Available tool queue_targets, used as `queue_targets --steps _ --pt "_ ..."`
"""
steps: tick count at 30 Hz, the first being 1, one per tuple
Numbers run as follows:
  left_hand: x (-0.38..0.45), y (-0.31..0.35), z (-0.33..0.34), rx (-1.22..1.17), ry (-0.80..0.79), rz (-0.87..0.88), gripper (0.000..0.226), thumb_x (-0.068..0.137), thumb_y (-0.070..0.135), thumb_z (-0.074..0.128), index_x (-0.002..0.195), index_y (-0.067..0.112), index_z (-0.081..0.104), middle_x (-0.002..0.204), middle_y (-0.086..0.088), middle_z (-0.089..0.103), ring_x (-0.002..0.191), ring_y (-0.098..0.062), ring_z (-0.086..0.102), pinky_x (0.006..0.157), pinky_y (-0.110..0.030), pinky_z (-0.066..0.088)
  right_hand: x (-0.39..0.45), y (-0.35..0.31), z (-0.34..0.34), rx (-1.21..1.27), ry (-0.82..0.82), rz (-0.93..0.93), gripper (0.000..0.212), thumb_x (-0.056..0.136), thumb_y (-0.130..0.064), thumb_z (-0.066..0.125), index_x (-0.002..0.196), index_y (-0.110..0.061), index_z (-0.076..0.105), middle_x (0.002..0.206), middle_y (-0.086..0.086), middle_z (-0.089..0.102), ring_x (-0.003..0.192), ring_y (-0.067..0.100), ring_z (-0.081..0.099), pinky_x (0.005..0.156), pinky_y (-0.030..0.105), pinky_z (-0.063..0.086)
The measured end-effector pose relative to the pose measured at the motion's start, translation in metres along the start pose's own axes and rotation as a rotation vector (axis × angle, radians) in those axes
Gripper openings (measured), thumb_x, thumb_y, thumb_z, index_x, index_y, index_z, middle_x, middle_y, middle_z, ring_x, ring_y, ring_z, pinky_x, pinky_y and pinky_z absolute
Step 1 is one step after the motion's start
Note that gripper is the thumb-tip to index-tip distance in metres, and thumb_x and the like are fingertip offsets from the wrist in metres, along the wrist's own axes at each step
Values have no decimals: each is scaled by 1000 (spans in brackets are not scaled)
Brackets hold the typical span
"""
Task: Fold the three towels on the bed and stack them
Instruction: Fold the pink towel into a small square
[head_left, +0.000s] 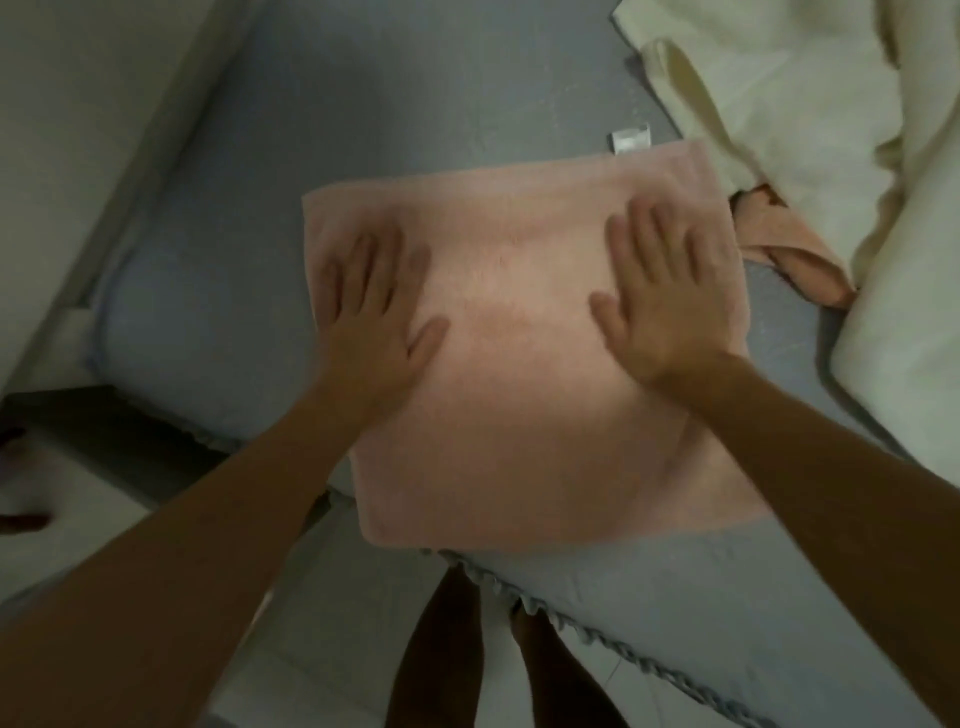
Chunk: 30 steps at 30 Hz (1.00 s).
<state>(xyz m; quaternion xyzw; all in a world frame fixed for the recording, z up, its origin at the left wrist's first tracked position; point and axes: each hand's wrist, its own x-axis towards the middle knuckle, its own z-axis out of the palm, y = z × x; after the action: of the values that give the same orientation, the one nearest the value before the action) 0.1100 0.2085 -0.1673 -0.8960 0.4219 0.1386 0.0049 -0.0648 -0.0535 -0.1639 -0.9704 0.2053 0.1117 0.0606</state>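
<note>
Both hands lie flat, fingers spread, gripping nothing: left hand (376, 306) and right hand (670, 291) press the pink towel (519, 374) on the grey bed (415, 104). Risk: the towel's near edge overhangs the bed edge; an uneven push may drag it off. An orange cloth (795, 254) and cream bedding (779, 93) crowd the right; open room lies far and left.

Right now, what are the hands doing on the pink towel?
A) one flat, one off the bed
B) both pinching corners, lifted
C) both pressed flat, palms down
C: the left hand and the right hand lie flat, fingers spread, on the pink towel.
</note>
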Motion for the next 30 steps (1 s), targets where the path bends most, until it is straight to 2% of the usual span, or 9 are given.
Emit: queue_targets --steps 3,5,8,11,17,20,24,27,30 --pt "0 18 -12 -19 5 -151 67 96 43 26 156 20 9 165 -11 4 152 -30 0 120 -55 -1 -14 31 -15 29 -8 181 73 97 -45 25 155 -7 4 164 16 1 150 33 -2 120 54 3" --pt "4 52 -24 -109 44 -172 68 93 35 30 156 14 12 165 -13 4 151 -33 1 121 -56 1 -23 16 -23 74 45 193 72 97 -42 26 155 -6 2 163 17 -1 150 33 -4 120 54 -1" --pt "-1 111 -17 -99 104 90 63 97 38 30 156 19 15 165 -10 7 151 -31 3 120 -55 7 -44 -36 -13 144 89 -78 70 100 -41 26 156 -9 -1 164 14 -4 151 30 -7 121 52 -1" --pt "-32 108 17 -62 13 82 64 100 50 24 157 27 4 166 -5 -3 151 -26 -8 121 -53 1 -84 -23 18 23 -45 -207 72 99 -48 22 156 -11 -4 164 12 -8 150 26 -11 120 52 3" --pt "-96 78 33 -136 -36 -148 69 100 53 24 156 28 -7 165 -6 -10 151 -27 -9 120 -55 -1 -121 27 30 13 -49 41 70 99 -42 24 156 -10 -2 164 12 -5 151 25 -9 121 51 0" --pt "-125 100 21 -197 -110 -152 67 99 47 27 156 24 2 165 -8 -7 152 -27 -8 120 -58 5 -144 26 19 70 -57 147 71 98 -41 25 156 -10 -1 164 14 -5 151 28 -7 120 51 -2" --pt "-177 120 19 -179 -172 128 70 94 55 45 153 21 29 164 -10 11 152 -28 4 120 -56 10 -205 28 20 121 -75 -103 75 94 -52 36 155 -12 19 164 14 6 151 30 0 121 51 2" --pt "-189 110 21 -130 -168 54 81 83 44 69 151 19 34 162 -13 18 150 -33 13 119 -58 14 -237 43 25 108 -109 -209 79 85 -54 46 152 -14 30 162 15 17 150 32 11 120 53 11" --pt "-188 97 17 -143 -128 74 76 81 18 69 150 15 37 160 -15 24 148 -35 19 117 -59 20 -231 57 20 137 -21 -214 59 84 -35 52 136 -8 54 147 22 44 137 40 38 113 53 25"
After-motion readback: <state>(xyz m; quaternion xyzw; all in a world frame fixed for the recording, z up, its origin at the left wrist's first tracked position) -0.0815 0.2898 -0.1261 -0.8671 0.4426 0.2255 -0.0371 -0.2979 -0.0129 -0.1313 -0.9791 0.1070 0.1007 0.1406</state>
